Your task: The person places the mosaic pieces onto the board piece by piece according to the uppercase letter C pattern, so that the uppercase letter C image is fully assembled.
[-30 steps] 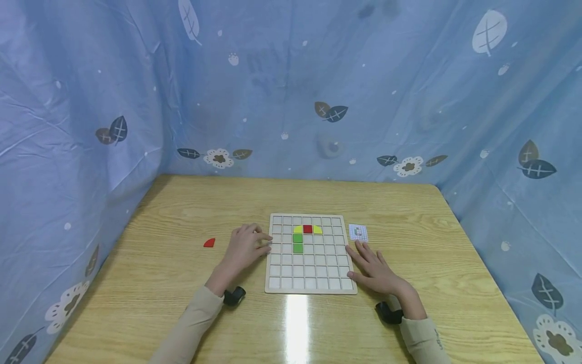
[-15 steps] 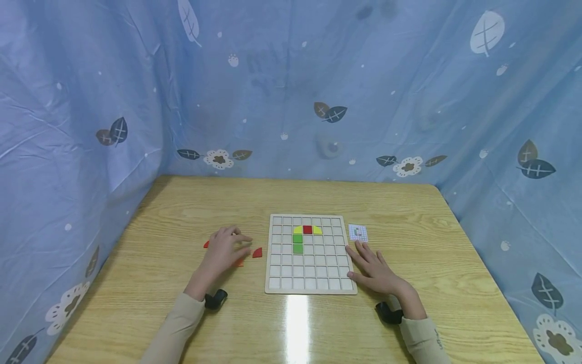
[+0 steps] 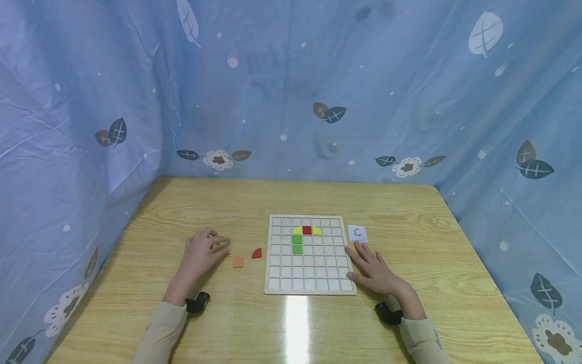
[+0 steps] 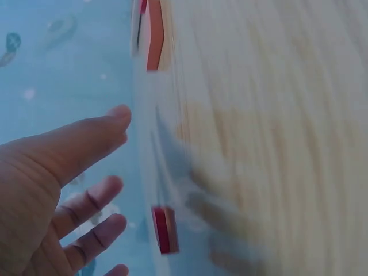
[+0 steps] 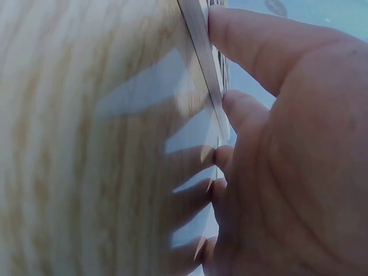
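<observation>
So the left hand (image 3: 197, 257) hovers over the table (image 3: 227, 202), thumb and fingers apart in a loose, fairly wide gap with nothing pinched. Just under it there's a red quarter-circle tile (image 4: 165, 230); the wrist view shows it lying on the wood, apart from the fingertips. The right hand (image 3: 375, 273) is spread out flat-ish, also holding nothing, with the thumb and a fingertip against the right edge of the grid board (image 3: 310, 292), probably just steadying it.

Between the left hand and the board there's an orange square tile (image 3: 238, 262) and, closer to the board, a second red quarter-circle (image 3: 256, 253). On the board, a red square (image 3: 307, 230) sits between two yellow quarter-circles (image 3: 317, 231), with two green squares (image 3: 297, 244) stacked below the left yellow one. A small pattern card (image 3: 357, 233) lies just past the board's right edge, print too tiny to read properly. Blue leaf-print curtain (image 3: 273, 76) behind everything.

Looks like a copy-the-card puzzle, partway in, at the sorting-loose-tiles step. Next move probably calls for a thumb-and-finger pinch on one tile, then turning its curve the right way before seating it.
</observation>
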Demonstrator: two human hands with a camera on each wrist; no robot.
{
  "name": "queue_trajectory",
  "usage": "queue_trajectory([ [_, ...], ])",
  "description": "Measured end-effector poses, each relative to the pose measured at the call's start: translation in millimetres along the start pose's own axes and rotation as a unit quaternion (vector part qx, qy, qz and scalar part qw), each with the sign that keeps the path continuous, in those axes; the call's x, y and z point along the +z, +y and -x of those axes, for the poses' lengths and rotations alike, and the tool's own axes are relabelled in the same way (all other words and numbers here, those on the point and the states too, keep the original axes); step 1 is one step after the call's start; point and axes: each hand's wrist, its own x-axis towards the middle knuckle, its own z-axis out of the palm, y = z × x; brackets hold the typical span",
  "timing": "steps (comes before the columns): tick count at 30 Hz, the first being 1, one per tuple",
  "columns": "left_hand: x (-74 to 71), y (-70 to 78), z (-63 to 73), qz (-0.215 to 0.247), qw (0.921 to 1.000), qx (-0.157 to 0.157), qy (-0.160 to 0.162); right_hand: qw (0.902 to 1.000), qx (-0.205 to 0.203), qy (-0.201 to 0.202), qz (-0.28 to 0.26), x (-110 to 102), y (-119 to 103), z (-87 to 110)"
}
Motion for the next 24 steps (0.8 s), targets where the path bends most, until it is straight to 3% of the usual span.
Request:
queue_trajectory([
  [5,-7.4,-8.9,5.4,0.006,0.9999,-0.009,0.002,1.0,0.0,0.001,-0.001,1,2,-0.4],
  [12,-14.3,-21.0,11.0,-0.005,0.9996,-0.017,-0.023,1.0,0.001,0.001,0.0,1,1,-0.5],
  [24,-21.5,-37.8,11.4,0.0,0.9992,-0.027,-0.03,1.0,0.001,0.003,0.0,1,1,-0.6],
])
